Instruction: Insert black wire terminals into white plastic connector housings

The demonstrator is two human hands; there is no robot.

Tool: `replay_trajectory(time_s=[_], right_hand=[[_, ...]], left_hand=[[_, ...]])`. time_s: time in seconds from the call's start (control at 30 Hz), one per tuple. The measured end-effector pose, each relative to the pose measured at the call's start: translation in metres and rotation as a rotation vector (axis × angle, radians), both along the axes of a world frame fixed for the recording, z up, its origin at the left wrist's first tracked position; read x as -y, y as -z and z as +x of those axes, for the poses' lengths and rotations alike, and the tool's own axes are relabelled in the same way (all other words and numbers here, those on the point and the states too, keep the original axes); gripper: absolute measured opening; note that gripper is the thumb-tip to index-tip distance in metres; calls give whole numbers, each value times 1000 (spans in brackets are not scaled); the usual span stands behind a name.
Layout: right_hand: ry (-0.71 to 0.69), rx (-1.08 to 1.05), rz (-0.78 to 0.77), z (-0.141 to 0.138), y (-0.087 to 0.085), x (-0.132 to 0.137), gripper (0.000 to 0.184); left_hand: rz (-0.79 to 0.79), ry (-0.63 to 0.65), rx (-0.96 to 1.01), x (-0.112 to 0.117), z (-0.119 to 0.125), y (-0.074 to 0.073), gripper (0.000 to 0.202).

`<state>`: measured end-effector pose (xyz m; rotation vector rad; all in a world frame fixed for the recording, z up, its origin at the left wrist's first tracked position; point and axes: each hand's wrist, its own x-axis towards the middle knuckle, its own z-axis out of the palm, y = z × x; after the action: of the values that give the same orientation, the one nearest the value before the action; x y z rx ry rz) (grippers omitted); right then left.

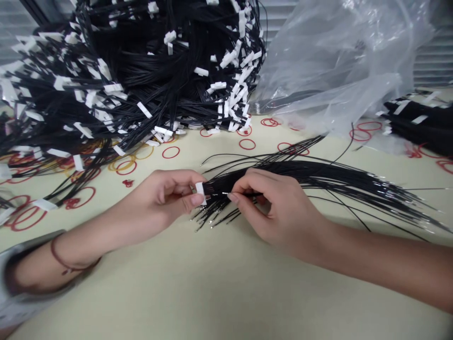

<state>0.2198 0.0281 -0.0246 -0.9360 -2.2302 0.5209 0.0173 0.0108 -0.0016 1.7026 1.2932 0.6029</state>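
My left hand (166,196) is closed in a tight pinch, thumb and fingertips gripping a small white plastic connector (200,193) at one end of a long bundle of thin black wires (318,177). My right hand (269,203) is narrow too, its thumb and forefinger pinching a thin wire with a bright metal tip (224,193) just beside the connector, so my hands nearly meet there. The bundle lies on the pale cream surface (226,293) straight ahead of me. Its long axis runs sideways from the connector, passes just beyond my right hand and fans out toward the right, so most of its length is nearer my right hand, while the connector is nearer my left. A spray of short wire ends with small metal tips (208,219) splays toward me just below the connector. Farther off sit a large heap of black wires with white connectors (141,61), a crumpled clear plastic bag (339,61) and scattered red rubber bands (171,152).
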Motion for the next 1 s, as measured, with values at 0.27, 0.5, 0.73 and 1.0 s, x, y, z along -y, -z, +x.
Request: replay_trajectory(time_s=[0.27, 0.5, 0.73, 1.0], right_hand=[[9, 27, 13, -1, -2, 0, 9], [-18, 32, 26, 0, -3, 1, 10], [-89, -14, 43, 1, -3, 1, 9], [-162, -9, 22, 0, -2, 3, 7]], left_hand=[[21, -37, -11, -2, 0, 0, 8], [3, -22, -5, 0, 0, 0, 9], [16, -36, -8, -2, 0, 1, 10], [5, -36, -23, 0, -1, -1, 9]])
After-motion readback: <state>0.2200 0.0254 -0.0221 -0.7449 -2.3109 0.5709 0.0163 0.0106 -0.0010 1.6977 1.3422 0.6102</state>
